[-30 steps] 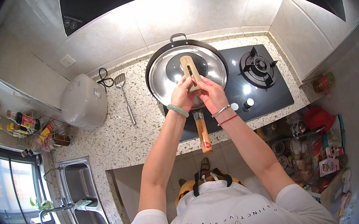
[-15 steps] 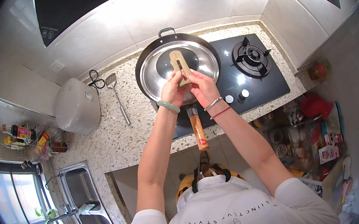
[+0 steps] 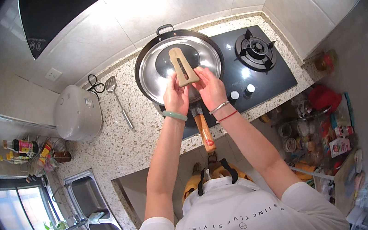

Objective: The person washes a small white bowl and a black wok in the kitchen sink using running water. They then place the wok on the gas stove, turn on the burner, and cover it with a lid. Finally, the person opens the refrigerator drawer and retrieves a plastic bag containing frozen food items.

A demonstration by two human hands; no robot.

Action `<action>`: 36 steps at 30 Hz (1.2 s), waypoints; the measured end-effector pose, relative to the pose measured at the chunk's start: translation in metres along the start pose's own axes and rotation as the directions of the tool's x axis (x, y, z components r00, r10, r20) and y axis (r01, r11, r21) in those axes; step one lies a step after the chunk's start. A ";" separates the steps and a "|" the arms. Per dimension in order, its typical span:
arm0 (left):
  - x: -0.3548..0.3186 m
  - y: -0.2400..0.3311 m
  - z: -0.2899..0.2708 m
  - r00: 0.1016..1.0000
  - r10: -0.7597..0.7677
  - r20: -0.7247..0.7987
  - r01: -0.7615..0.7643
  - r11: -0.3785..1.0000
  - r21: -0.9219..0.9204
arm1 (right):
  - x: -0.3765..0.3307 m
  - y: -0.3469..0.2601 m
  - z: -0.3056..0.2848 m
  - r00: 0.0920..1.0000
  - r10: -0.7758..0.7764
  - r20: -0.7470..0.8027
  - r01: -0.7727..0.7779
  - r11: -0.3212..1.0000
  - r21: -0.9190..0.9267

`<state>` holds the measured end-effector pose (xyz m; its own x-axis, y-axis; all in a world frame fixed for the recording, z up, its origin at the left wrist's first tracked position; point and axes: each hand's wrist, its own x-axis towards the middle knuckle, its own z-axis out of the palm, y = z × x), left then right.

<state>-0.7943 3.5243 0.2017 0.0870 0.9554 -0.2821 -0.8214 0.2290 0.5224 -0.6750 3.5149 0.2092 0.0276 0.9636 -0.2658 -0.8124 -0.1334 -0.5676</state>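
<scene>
Left hand [image 3: 175, 95] and right hand [image 3: 211, 88] flanking beige lid handle [image 3: 177, 56]; lidded pan [image 3: 138, 73], spatula [image 3: 111, 84] on counter [image 3: 110, 152]

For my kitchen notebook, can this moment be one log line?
left hand: at near end of lid handle; right hand: same end; lid: on pan; pan: on stove; spatula: on counter

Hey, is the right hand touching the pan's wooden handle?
Apart. The head view shows it: the wooden handle points toward the person, and dark stove shows between it and the right hand.
</scene>
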 end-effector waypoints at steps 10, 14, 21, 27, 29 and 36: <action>-0.082 -0.005 0.001 0.996 -0.075 0.055 0.084 0.978 -0.190 | -0.067 0.003 0.000 0.989 -0.080 -0.127 0.107 0.970 0.218; -0.106 -0.017 0.018 0.981 -0.061 0.184 0.092 0.982 -0.167 | -0.105 0.000 0.000 0.963 -0.212 -0.169 0.258 0.909 0.329; -0.154 -0.044 0.044 0.934 -0.138 0.330 0.172 0.982 -0.076 | -0.178 -0.005 0.002 0.848 -0.460 -0.261 0.529 0.745 0.406; -0.206 -0.086 0.074 0.807 -0.347 0.479 0.391 0.920 0.009 | -0.249 -0.031 -0.020 0.647 -0.651 -0.398 0.762 0.539 0.359; -0.227 -0.103 0.081 0.748 -0.432 0.504 0.473 0.880 0.051 | -0.273 -0.036 -0.037 0.580 -0.690 -0.433 0.814 0.476 0.332; -0.323 -0.159 0.098 0.512 -0.637 0.576 0.649 0.726 0.227 | -0.390 -0.053 -0.072 0.304 -0.765 -0.568 0.952 0.266 0.150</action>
<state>-0.6362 3.1979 0.2884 0.8928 0.4502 -0.0132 -0.4122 0.8286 0.3788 -0.6005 3.1289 0.2866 0.9606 0.2631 -0.0895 -0.2779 0.9167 -0.2871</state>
